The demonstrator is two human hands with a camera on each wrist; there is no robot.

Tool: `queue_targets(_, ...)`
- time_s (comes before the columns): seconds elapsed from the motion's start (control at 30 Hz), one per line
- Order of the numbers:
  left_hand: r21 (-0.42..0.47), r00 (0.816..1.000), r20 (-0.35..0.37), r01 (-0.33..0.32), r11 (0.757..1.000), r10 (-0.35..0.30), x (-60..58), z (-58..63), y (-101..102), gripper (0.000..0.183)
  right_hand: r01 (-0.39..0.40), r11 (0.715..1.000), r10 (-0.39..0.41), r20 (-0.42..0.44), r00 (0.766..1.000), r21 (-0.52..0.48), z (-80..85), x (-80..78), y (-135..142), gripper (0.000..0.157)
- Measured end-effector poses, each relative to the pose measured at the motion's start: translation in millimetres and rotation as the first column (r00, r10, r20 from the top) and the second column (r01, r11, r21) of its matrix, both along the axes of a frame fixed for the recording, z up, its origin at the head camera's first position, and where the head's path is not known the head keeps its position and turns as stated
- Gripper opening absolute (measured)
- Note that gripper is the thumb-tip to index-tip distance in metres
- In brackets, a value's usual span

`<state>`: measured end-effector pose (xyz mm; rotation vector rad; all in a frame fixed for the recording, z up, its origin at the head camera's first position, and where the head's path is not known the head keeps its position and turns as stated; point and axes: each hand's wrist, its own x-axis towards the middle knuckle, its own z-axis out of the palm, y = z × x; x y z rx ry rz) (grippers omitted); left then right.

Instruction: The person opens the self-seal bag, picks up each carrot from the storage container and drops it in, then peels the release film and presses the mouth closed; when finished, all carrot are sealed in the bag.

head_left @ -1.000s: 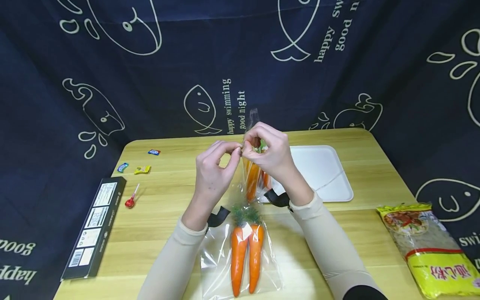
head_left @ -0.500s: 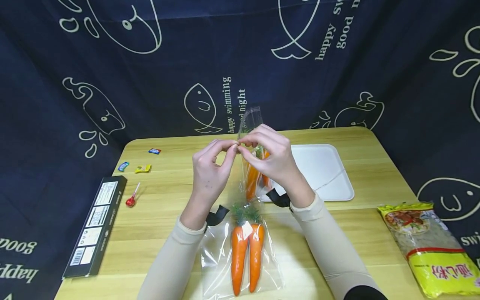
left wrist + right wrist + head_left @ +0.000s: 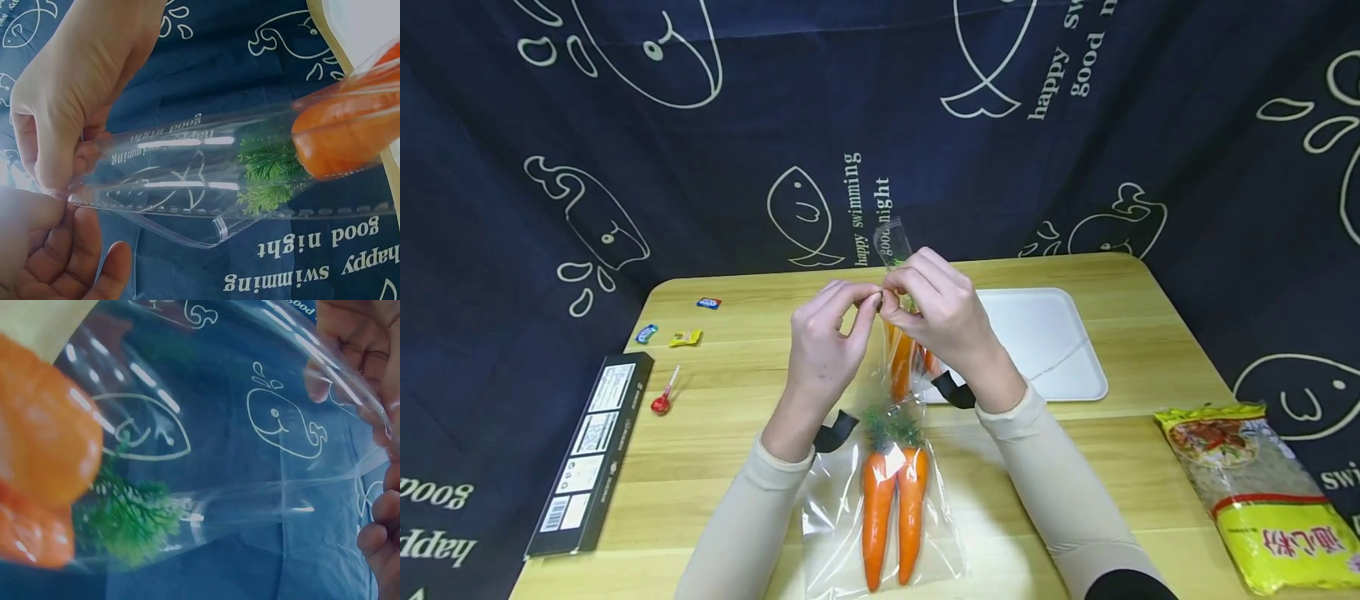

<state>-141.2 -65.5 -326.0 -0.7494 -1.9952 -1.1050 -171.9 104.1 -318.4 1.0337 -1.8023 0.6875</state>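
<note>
My left hand and right hand meet fingertip to fingertip over the middle of the table. Both pinch the top edge of a clear plastic bag, which hangs from them with its mouth edge looping away at the back. Inside it are orange carrots with green feathery tops; in the head view my right hand partly hides them. Nearer to me, a second clear bag lies flat on the table, holding two carrots side by side, tops pointing away.
A white tray stands behind my right forearm. At the right edge lies a yellow food packet. To the left are a long black box, a red lollipop and several small wrapped candies. A dark curtain hangs behind the table.
My right fingers spread a little, then came back together at the bag's edge. The bag's far top corner shifted slightly left. The flat bag of carrots stays put.
</note>
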Motion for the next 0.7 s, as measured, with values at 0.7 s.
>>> queue_targets(0.7,0.026,0.999,0.052,-0.006,1.0,0.005,-1.4,-0.8,-2,0.012,0.008,0.73,0.511,0.553,0.658,-0.683,-19.1,1.3,-19,0.006)
